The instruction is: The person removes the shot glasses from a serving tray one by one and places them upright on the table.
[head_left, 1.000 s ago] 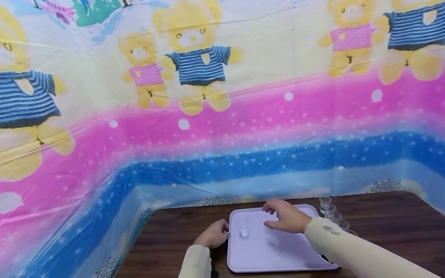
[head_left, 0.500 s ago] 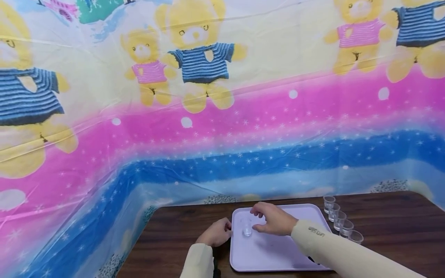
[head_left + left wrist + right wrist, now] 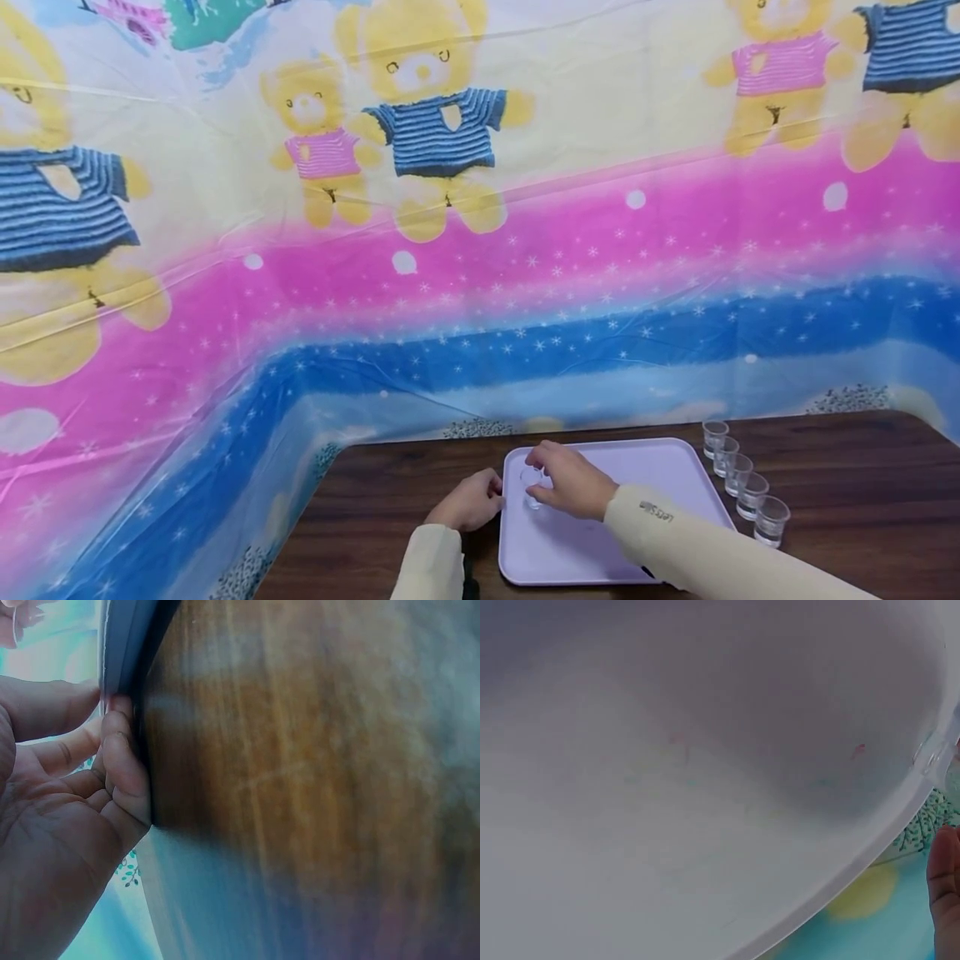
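Observation:
On the left part of the lilac tray [image 3: 622,567] stands a small clear shot glass [image 3: 532,478], partly covered by my right hand [image 3: 573,483]. The fingers reach past its far side and the thumb lies at its near side. In the right wrist view a gap shows between the shot glass [image 3: 931,755] and a fingertip [image 3: 943,859]. My left hand [image 3: 468,500] grips the tray's left edge. In the left wrist view its thumb lies on the rim [image 3: 118,645] and its curled fingers [image 3: 124,761] are at the underside.
Several clear shot glasses [image 3: 752,492] stand in a slanting row to the right of the tray, on the dark wooden table [image 3: 847,475]. My right sleeve [image 3: 697,533] crosses the tray's near right corner. Behind the table hangs a bear-printed cloth [image 3: 480,375].
My right hand has moved left across the tray to the shot glass, and its sleeve no longer covers the row of glasses. My left hand has stayed at the tray's edge.

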A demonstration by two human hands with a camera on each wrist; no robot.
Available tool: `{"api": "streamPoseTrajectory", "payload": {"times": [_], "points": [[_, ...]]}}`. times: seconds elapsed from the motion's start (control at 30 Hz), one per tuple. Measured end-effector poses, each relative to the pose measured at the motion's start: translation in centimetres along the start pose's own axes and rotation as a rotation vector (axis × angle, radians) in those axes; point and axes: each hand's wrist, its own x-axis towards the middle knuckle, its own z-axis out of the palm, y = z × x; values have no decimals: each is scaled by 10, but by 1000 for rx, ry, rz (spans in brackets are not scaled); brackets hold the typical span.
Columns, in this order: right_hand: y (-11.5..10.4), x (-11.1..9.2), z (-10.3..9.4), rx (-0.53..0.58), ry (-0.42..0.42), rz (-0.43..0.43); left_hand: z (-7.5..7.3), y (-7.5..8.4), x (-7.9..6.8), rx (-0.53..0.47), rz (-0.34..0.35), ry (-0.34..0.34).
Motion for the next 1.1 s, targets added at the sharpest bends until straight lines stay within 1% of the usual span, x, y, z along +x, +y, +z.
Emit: {"api": "streamPoseTrajectory", "payload": {"times": [0.2, 0.43, 0.67, 0.8, 0.87, 1.03, 1.1], "points": [[2, 1, 4, -30, 1, -5, 0, -1, 1, -8, 10, -1], [2, -2, 5, -24, 0, -17, 0, -1, 1, -8, 20, -5], [3, -5, 6, -9, -36, -38, -1, -2, 1, 0, 21, -10], [4, -7, 0, -26, -38, -60, -1, -1, 1, 3, 31, -13], [5, -8, -6, -30, -47, -61, 0, -2, 2, -3, 25, -19], [7, -11, -23, -34, -93, -38, -1, -3, 2, -8, 14, -28], [9, -12, -29, -40, -97, -31, -1, -2, 2, -10, 14, -30]]}}
